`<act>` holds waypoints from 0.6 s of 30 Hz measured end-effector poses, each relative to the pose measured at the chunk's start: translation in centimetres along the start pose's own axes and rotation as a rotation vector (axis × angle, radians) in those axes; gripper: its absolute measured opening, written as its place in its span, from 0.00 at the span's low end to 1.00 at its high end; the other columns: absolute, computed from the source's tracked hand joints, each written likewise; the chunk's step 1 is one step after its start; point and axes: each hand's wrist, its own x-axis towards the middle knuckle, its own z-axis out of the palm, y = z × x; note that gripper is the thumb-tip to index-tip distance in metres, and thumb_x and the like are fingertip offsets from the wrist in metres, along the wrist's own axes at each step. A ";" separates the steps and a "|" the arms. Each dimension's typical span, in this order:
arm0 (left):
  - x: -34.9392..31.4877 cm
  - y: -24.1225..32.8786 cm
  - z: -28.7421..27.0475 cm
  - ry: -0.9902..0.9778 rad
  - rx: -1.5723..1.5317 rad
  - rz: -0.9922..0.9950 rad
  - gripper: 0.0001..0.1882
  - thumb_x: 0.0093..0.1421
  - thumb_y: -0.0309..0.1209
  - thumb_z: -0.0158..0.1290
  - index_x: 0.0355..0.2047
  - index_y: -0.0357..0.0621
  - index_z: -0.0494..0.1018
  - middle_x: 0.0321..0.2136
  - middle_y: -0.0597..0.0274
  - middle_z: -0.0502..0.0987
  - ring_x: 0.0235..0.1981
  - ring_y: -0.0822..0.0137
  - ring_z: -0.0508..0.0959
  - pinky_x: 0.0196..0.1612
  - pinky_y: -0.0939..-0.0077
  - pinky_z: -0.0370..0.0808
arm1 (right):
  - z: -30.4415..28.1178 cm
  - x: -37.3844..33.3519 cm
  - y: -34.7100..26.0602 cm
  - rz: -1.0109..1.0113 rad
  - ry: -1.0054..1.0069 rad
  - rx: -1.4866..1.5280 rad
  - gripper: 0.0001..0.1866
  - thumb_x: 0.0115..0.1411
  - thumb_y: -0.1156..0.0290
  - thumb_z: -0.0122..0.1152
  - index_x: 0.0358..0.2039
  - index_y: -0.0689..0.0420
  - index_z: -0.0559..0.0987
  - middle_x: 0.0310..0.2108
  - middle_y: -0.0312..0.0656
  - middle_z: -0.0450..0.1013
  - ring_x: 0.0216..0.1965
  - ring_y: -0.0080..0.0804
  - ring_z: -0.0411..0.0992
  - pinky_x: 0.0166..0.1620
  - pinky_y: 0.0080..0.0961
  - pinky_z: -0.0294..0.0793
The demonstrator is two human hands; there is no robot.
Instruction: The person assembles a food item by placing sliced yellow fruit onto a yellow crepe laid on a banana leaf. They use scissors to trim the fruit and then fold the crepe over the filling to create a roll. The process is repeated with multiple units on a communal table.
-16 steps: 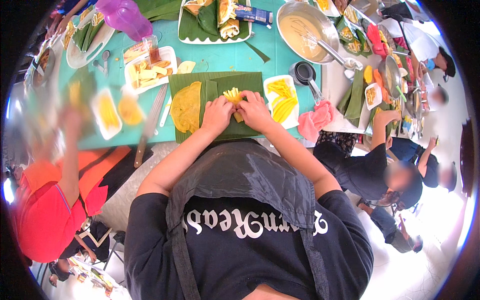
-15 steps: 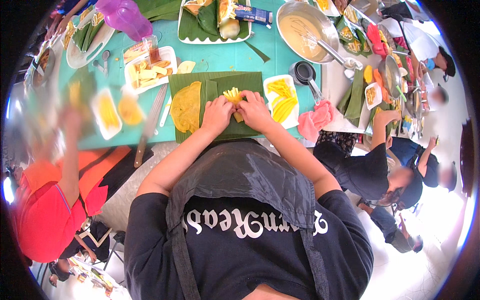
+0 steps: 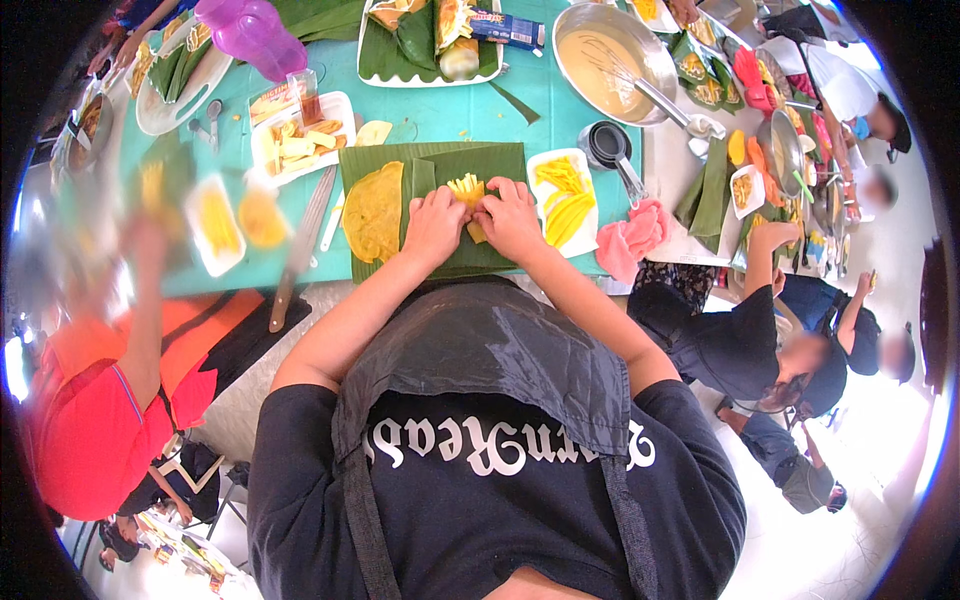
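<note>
Both hands are closed on a small yellow crepe (image 3: 478, 231) folded around pale yellow strips (image 3: 466, 185) that stick out at its far end. My left hand (image 3: 434, 222) pinches its left side, and my right hand (image 3: 510, 215) grips it from the right. Fingertips meet near the middle and cover much of the roll. Beneath lies a wide green banana leaf (image 3: 490, 159), with a flat yellow crepe (image 3: 373, 215) spread on its left part. A narrow folded leaf piece (image 3: 424, 175) lies between that crepe and the roll.
Right of the leaf are a white tray (image 3: 592, 228) of yellow strips, black measuring cups (image 3: 606, 146) and a pink cloth (image 3: 636, 240). Leftward lie a long knife (image 3: 293, 262) and a tray of cut pieces (image 3: 345, 108). A batter bowl (image 3: 655, 65) stands beyond. A red-clad co-worker (image 3: 90, 420) is at left.
My hands keep their hold on the crepe roll, and the right fingers have shifted slightly. The leaf and other things on the table stay in place.
</note>
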 end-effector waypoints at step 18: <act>-0.9 0.5 -0.7 0.025 -0.154 -0.227 0.07 0.54 0.35 0.57 0.29 0.47 0.76 0.29 0.63 0.78 0.36 0.60 0.77 0.39 0.61 0.65 | 0.7 -0.1 0.3 -0.044 0.082 0.062 0.04 0.50 0.69 0.63 0.25 0.54 0.80 0.41 0.39 0.69 0.45 0.45 0.65 0.46 0.41 0.67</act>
